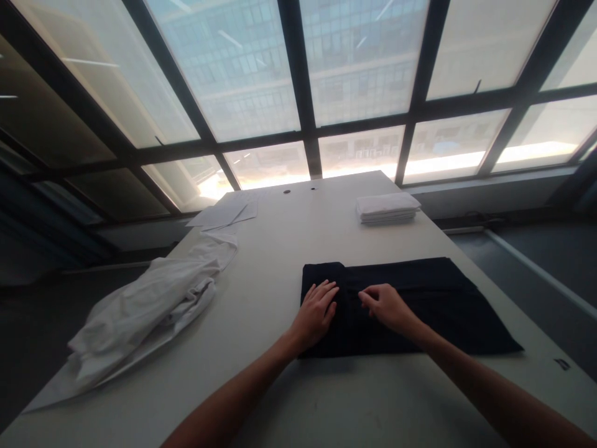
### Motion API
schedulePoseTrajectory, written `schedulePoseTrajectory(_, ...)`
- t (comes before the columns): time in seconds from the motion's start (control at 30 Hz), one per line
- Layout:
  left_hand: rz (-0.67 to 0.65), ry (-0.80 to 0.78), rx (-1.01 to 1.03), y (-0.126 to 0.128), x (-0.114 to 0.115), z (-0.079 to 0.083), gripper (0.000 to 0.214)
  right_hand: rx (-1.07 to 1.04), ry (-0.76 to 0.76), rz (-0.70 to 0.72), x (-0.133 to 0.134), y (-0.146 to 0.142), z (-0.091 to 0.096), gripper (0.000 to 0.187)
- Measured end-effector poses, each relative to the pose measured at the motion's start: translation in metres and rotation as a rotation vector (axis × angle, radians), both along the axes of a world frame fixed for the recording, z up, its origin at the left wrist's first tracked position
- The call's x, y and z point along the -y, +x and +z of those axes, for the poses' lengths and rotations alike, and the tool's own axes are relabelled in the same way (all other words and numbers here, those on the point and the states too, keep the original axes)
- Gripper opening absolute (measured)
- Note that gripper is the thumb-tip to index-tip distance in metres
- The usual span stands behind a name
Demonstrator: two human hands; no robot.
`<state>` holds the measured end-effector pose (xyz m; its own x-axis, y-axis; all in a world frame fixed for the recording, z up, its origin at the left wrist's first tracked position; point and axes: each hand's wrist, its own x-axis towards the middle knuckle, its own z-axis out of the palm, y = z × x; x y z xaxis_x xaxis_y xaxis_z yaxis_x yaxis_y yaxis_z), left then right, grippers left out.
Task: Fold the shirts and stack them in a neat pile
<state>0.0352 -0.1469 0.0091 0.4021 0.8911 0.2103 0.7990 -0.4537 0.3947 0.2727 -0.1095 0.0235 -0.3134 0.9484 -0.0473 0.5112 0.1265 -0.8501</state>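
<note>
A dark folded garment [433, 298] lies flat on the white table [289, 249], its long side running to the right. My left hand [316, 311] rests flat on the garment's left end, fingers stretched out. Just to the right of it, my right hand [387, 306] lies on the cloth with its fingers curled together as if pinching the fabric; whether cloth is between them I cannot make out.
A crumpled white garment [153, 305] lies along the table's left edge. A stack of folded white cloth [387, 207] sits at the far right. Sheets of paper [228, 214] lie at the far left. Large windows stand behind the table.
</note>
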Motion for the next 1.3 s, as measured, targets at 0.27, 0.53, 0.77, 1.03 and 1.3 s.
schedulePoseTrajectory(0.27,0.111,0.093,0.199,-0.013,0.011,0.003,0.034,-0.061,-0.227,-0.008,-0.002,-0.048,-0.012,0.014)
schedulePoseTrajectory(0.53,-0.072,0.005,-0.053,-0.008,0.014,0.004,0.049,0.195,-0.146,0.034,0.008,-0.037,-0.021,0.012)
schedulePoseTrajectory(0.77,-0.219,-0.006,-0.249,0.0,0.022,-0.002,0.071,0.411,0.33,-0.017,-0.005,-0.051,-0.004,0.033)
schedulePoseTrajectory(1.03,-0.244,0.0,-0.221,0.0,0.023,-0.001,0.067,0.281,0.435,0.702,-0.064,-0.102,-0.022,0.051)
schedulePoseTrajectory(1.3,-0.263,-0.001,-0.23,-0.002,0.026,-0.008,0.074,0.395,0.451,0.684,-0.103,-0.105,-0.033,0.056)
